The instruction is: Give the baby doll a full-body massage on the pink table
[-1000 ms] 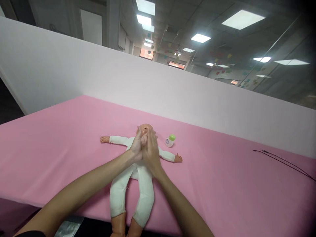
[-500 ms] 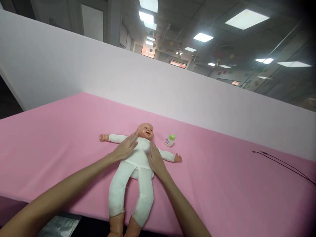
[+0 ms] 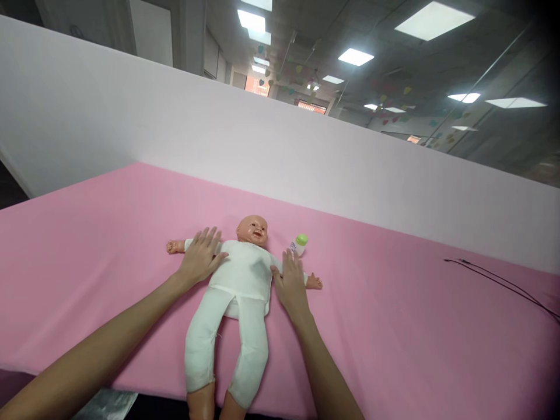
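Observation:
A baby doll in a white cloth suit lies on its back, arms spread, its head away from me. My left hand lies flat, fingers extended, over the doll's upper arm on the left of the view. Over the arm on the other side, my right hand rests open, its thumb apart and pointing at the doll's chest. Neither hand grips anything. Just beyond the right fingertips stands a small white bottle with a green cap, its lower part partly covered by the fingers.
A pink sheet covers the table beneath the doll. Thin dark cords lie at the right. Along the back runs a white partition. Something silvery shows below the table's front edge.
Both hands have moved outward from the sides of the doll's chest onto its arms, the left hand leftward and the right hand rightward, fingers more spread. The view has shifted slightly.

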Action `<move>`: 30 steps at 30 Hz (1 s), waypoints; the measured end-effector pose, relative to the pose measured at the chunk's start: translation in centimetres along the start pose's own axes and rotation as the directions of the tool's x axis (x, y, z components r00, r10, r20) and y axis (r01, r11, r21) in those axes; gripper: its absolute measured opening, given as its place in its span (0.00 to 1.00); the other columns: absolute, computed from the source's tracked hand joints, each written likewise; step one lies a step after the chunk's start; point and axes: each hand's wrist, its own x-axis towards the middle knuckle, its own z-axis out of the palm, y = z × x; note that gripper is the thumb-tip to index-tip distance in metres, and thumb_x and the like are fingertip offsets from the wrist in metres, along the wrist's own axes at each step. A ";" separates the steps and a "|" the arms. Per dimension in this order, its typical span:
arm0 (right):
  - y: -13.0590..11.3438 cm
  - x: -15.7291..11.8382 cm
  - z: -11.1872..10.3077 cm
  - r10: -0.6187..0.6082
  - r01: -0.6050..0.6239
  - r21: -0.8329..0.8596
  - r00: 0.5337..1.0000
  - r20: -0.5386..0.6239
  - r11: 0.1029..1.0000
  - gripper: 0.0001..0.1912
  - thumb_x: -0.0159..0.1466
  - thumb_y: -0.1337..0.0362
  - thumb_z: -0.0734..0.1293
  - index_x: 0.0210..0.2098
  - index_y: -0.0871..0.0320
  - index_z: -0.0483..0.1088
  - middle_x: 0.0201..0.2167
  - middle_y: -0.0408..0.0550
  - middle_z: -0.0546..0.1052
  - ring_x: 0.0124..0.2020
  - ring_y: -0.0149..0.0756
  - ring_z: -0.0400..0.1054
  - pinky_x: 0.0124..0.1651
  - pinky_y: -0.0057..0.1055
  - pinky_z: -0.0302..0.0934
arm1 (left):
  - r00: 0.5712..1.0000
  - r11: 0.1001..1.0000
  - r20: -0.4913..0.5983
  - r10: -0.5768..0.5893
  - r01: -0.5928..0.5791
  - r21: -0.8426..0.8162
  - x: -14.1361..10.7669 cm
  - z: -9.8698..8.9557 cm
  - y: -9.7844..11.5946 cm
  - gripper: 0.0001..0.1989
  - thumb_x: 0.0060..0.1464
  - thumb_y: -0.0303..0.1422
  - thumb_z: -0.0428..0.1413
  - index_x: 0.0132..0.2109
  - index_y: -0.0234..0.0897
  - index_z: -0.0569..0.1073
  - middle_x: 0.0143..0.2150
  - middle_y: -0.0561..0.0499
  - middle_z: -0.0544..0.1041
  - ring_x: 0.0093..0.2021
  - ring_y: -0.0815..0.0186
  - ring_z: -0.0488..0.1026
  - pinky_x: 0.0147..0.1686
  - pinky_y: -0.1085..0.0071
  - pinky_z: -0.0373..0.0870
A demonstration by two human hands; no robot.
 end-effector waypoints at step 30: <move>5.2 0.6 -7.2 0.693 -0.668 -0.192 0.709 0.130 0.719 0.33 0.62 0.33 0.61 0.42 0.60 0.70 0.39 0.62 0.77 0.38 0.52 0.73 0.38 0.42 0.64 | 0.844 0.923 0.458 -0.277 0.367 -0.118 1.1 -7.8 -11.4 0.22 0.45 0.53 0.64 0.28 0.40 0.69 0.26 0.52 0.70 0.25 0.63 0.66 0.25 0.69 0.53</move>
